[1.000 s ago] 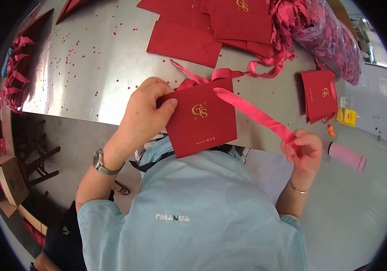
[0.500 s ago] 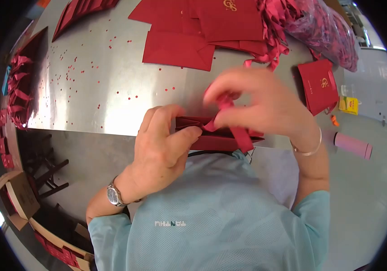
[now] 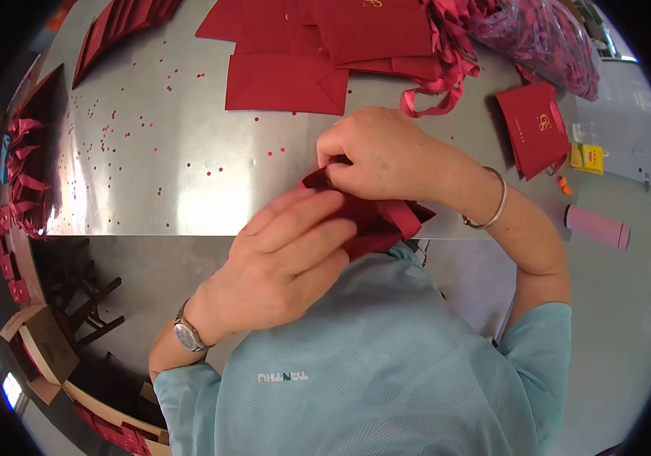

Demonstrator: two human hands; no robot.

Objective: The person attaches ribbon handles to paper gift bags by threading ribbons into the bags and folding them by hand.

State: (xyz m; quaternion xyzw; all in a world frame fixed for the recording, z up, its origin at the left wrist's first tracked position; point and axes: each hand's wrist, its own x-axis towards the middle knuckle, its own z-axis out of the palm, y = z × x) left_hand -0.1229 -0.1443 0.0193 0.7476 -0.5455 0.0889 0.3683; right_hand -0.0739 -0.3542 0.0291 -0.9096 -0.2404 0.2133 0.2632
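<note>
A dark red paper bag (image 3: 367,220) is tilted at the near table edge, against my shirt. My left hand (image 3: 280,254) holds it from the left, fingers laid long across its side and thumb hidden. Over the bag's far edge, my right hand (image 3: 379,156) is closed in a pinch on a red ribbon; the fingertips and most of the ribbon are hidden. One flat ribbon end (image 3: 401,219) lies over the bag's right part.
Flat red bags (image 3: 287,83) lie on the metal table (image 3: 211,205) beside loose ribbons (image 3: 436,99) and a plastic bag of ribbons (image 3: 542,45). Small red paper dots are scattered about. Right are a standing bag (image 3: 534,129) and pink bottle (image 3: 599,226); lower left, a cardboard box (image 3: 48,346).
My right hand has moved to the bag's far edge, its fingers now pinched together. The left hand has slid its fingers across the bag, which is now tipped over more.
</note>
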